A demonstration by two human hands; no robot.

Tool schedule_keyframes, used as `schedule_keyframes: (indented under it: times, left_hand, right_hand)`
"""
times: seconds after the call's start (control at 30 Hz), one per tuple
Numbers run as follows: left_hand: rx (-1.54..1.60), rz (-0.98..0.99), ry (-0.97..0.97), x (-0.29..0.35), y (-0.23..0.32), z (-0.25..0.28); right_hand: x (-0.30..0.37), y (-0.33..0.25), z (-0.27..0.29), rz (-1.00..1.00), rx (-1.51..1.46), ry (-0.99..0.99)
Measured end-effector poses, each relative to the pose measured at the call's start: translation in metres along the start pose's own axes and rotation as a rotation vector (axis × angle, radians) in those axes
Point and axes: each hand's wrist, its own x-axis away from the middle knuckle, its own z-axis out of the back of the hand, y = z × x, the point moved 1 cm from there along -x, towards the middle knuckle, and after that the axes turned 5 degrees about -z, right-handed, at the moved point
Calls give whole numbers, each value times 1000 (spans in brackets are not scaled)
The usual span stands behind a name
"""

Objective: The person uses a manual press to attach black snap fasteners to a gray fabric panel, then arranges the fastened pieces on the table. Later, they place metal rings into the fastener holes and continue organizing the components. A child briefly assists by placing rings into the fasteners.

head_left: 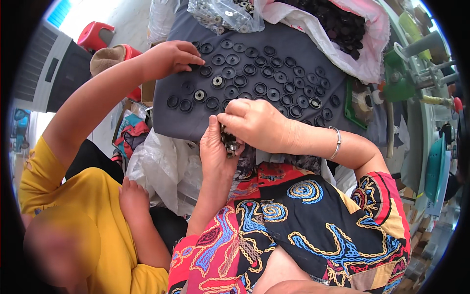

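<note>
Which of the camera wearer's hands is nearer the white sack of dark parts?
Right: the right hand is below-left of the white sack; the left hand is lower and farther left.

A red stool [94, 36] is noted. Left of it stands a grey-and-white cabinet [41, 66]. Just below the stool sits a tan item [105, 60], apparently a cap. Well to its right stands a green machine [395, 73].

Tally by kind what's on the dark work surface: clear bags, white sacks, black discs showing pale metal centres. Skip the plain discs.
Clear bag: 1
White sack: 1
Black discs with pale metal centres: 3
Total: 5
</note>
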Motion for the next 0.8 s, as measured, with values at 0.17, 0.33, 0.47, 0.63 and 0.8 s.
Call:
schedule_keyframes:
  times: [0.17,0.33,0.47,0.63,0.8]
  left_hand:
    - [-29,-3,84,-6,-9,0]
    - [-50,84,328,25,17,-49]
    - [157,85,33,13,-7,-14]
    - [150,36,-10,12,1,-11]
    - [256,82,57,6,18,1]
  right_hand:
    - [2,-3,4,88,144,-96]
    - [-7,-1,2,107,143,-66]
    - [-5,3,10,-113,-153,7]
    - [-19,-2,7,-250,-375,-38]
    - [-62,75,4,-272,-252,19]
